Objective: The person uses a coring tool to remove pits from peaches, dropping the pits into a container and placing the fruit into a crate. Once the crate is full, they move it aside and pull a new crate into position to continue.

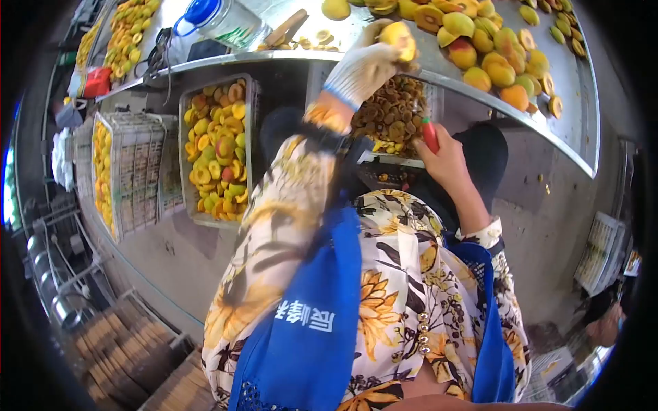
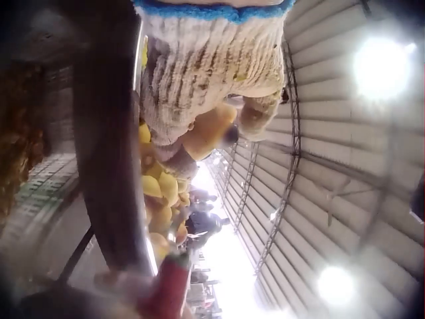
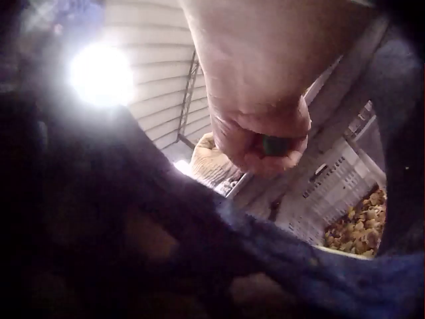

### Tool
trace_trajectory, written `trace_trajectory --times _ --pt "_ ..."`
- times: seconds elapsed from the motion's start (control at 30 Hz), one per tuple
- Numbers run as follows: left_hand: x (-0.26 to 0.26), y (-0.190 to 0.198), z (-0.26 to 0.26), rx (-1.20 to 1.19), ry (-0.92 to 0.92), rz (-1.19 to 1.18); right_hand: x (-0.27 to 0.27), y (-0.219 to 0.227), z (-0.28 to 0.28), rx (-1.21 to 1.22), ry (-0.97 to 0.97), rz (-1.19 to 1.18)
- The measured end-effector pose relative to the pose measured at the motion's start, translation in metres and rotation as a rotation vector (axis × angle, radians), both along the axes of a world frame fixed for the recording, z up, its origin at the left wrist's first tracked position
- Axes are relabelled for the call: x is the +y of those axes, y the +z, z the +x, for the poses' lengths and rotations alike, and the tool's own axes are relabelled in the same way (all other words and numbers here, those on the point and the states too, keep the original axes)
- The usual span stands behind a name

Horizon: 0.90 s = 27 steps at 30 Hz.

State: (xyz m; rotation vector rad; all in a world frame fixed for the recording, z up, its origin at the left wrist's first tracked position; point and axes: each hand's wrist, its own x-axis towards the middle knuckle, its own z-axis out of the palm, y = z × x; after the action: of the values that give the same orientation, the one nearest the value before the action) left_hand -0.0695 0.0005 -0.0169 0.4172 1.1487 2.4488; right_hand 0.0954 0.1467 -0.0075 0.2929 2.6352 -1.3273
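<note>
My left hand (image 1: 360, 72), in a white knit glove with a blue cuff, grips a yellow apricot (image 1: 399, 40) above the front edge of the metal table. In the left wrist view the apricot (image 2: 211, 133) shows between gloved thumb and fingers. My bare right hand (image 1: 449, 164) is lower and to the right, its fingers curled round a red handle (image 1: 430, 135) with a green end; any blade is hidden. The handle's green end (image 3: 275, 145) peeks out of the fist in the right wrist view. Below both hands, a crate holds brown and yellow fruit pieces (image 1: 391, 113).
Whole and halved apricots (image 1: 504, 61) are heaped on the metal table (image 1: 473, 96) at right. A blue-lidded clear jug (image 1: 229, 24) stands at its left. Crates of halved apricots (image 1: 219, 151) sit on the floor to the left; another crate (image 1: 600, 253) is far right.
</note>
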Motion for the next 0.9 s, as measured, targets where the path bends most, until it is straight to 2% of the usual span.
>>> trace_trajectory --times 0.03,0.07,0.17,0.23,0.33,0.4,0.43,0.53,0.73,0.9 --pt "-0.013 0.006 0.014 0.016 -0.006 0.086 -0.005 0.01 -0.004 0.013 0.009 -0.01" --pt "-0.018 0.023 0.028 -0.285 -0.069 0.281 -0.01 0.008 -0.009 0.038 0.023 0.011" --pt "-0.036 0.009 0.046 -0.423 -0.018 0.137 -0.022 0.006 -0.021 0.064 0.059 0.073" --pt "-0.037 0.006 0.064 -0.22 0.161 -0.183 -0.031 0.006 -0.022 0.066 0.081 0.069" --pt "-0.033 -0.011 0.067 -0.182 0.313 -0.364 -0.037 0.006 -0.021 0.062 0.081 0.058" --pt "-0.027 -0.004 0.075 -0.264 0.357 -0.231 -0.037 0.005 -0.02 0.085 0.066 0.059" --pt "-0.026 0.004 0.077 -0.387 0.295 -0.135 -0.037 0.006 -0.02 0.085 0.062 0.053" --pt "-0.017 0.006 0.08 -0.373 0.362 -0.136 -0.04 0.01 -0.018 0.061 0.053 0.068" --pt "-0.001 0.015 0.09 -0.242 0.379 -0.153 -0.042 0.004 -0.01 0.076 -0.007 0.023" --pt "0.004 0.014 0.092 -0.257 0.381 -0.157 -0.051 0.008 -0.007 0.079 -0.075 -0.005"
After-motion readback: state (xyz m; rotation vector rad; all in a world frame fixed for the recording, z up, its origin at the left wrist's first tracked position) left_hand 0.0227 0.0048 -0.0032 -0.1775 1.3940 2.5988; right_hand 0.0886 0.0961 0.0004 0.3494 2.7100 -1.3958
